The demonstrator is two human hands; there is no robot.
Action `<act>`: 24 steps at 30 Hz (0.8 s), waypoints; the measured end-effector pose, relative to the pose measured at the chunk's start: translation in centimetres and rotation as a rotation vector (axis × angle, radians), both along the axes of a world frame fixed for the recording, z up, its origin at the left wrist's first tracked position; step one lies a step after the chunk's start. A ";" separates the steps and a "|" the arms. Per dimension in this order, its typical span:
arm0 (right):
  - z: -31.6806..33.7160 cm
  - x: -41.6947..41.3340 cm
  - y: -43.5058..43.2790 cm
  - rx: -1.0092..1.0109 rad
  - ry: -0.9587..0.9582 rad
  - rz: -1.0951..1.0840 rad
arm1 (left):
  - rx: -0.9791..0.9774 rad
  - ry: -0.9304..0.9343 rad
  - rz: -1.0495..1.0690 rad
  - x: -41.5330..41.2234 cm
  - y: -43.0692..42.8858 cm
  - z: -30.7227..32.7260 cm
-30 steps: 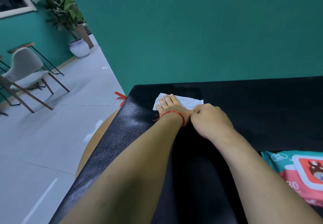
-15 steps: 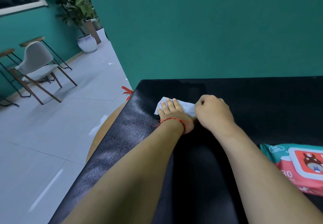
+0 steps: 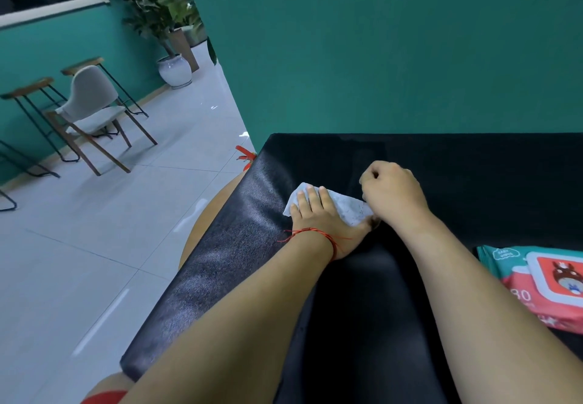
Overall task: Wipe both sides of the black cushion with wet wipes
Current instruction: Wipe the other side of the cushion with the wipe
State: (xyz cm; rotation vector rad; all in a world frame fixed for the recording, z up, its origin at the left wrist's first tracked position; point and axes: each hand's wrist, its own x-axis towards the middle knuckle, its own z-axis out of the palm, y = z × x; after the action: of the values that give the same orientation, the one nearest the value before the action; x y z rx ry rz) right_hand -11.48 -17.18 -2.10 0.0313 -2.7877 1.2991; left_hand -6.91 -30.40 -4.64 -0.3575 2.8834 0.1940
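Observation:
The black cushion (image 3: 220,261) lies across a round wooden table (image 3: 206,217), its left part shiny. A white wet wipe (image 3: 344,208) lies on the cushion's far left area. My left hand (image 3: 318,217), a red string round its wrist, presses flat on the wipe with straight fingers. My right hand (image 3: 394,195) is curled at the wipe's right end and seems to pinch that edge; its fingertips are hidden.
A pack of wet wipes (image 3: 536,283), teal and red, lies on the cushion at the right. A teal wall rises just behind the cushion. On the tiled floor to the left stand a grey chair (image 3: 91,104), stools and a potted plant (image 3: 174,71).
The wipe has become narrower, its right part drawn in under my right hand, which moved slightly right and up. My left hand stays pressed on the wipe. The view turned a little left.

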 end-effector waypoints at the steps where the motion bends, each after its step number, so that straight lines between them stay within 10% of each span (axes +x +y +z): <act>1: -0.3 0.2 0.1 -0.031 -0.004 -0.002 | 0.001 0.000 0.001 0.5 0.0 0.1; 9: -1.4 2.0 1.3 -0.270 0.062 -0.075 | -0.030 0.000 -0.002 3.7 -0.1 0.1; 24: -4.5 9.1 1.9 0.397 0.195 -0.009 | -0.028 0.020 -0.024 10.4 -0.7 -0.2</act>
State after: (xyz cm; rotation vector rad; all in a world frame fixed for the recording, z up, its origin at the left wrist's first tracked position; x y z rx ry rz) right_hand -2.35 -15.24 -6.62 0.1552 -2.8174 0.6787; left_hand 3.45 -31.11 -4.83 -0.3282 2.9113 0.1539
